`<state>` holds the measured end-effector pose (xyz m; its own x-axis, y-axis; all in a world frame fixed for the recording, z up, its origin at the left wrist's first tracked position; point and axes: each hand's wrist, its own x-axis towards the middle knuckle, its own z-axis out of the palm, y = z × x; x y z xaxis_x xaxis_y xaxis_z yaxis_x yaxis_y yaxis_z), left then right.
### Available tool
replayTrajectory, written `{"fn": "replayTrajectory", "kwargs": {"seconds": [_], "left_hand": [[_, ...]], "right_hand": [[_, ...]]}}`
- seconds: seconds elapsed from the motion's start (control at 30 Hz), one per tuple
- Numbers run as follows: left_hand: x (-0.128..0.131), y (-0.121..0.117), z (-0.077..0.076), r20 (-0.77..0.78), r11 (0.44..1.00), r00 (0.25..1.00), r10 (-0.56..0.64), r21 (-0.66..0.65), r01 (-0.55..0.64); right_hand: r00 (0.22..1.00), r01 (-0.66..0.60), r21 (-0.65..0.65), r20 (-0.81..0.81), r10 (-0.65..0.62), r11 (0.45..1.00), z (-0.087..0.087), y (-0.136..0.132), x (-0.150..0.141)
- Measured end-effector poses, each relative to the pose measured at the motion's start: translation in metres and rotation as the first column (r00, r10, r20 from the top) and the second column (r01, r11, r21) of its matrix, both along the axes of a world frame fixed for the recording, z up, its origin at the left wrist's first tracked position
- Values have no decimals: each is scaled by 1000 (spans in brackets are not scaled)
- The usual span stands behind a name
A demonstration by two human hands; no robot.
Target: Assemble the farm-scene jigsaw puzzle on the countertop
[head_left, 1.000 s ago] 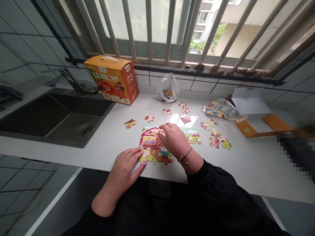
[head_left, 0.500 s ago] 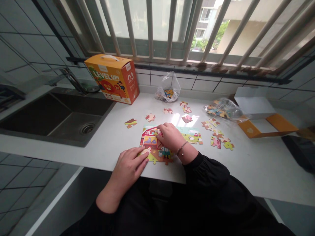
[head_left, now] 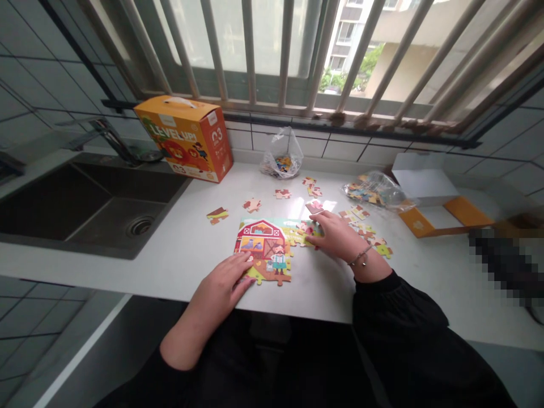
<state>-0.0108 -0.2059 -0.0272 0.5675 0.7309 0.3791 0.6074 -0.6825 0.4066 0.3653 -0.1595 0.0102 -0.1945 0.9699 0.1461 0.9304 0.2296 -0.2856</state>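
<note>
– head view, live: watch left hand (head_left: 227,277) resting loosely open on the lower-left edge of barn puzzle (head_left: 257,256), just below frame centre. and over on the right?

– swung rightward since the last frame, baring barn roof (head_left: 262,229)! see right hand (head_left: 335,235) half-curled, pink piece (head_left: 305,228) apparently pinched between thumb and fingers.

– handling tips?

– keep it level, match tabs to notches before pressing, steady neighbours gently.

Has the puzzle (head_left: 254,245) on the counter (head_left: 318,292), right of the sink (head_left: 76,209), with carton (head_left: 185,139) behind left, bagged pieces (head_left: 283,164) behind, and open box (head_left: 420,222) behind right.
</note>
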Motion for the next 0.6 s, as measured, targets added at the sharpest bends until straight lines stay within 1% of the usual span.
{"fn": "replayTrajectory", "kwargs": {"seconds": [0.07,0.17,0.33,0.43,0.6], "left_hand": [[4,3,-1,13,1000,1000,14,-21,-14],[9,10,-1,20,999,1000,14,-35,-13],[14,21,1,6,1000,1000,1,-31,-1],[16,24,5,-8,999,1000,-19,-26,19],[18,21,5,-10,1000,1000,4,-15,-4]], "right_hand": [[1000,5,-11,-31,-5,1000,0,-7,10],[998,-2,-10,-70,2,1000,0,-9,16],[998,-6,44,-56,9,999,-11,2,16],[997,-18,65,-68,23,998,-14,6,15],[988,-22,49,-153,30,999,-9,-1,12]]}}
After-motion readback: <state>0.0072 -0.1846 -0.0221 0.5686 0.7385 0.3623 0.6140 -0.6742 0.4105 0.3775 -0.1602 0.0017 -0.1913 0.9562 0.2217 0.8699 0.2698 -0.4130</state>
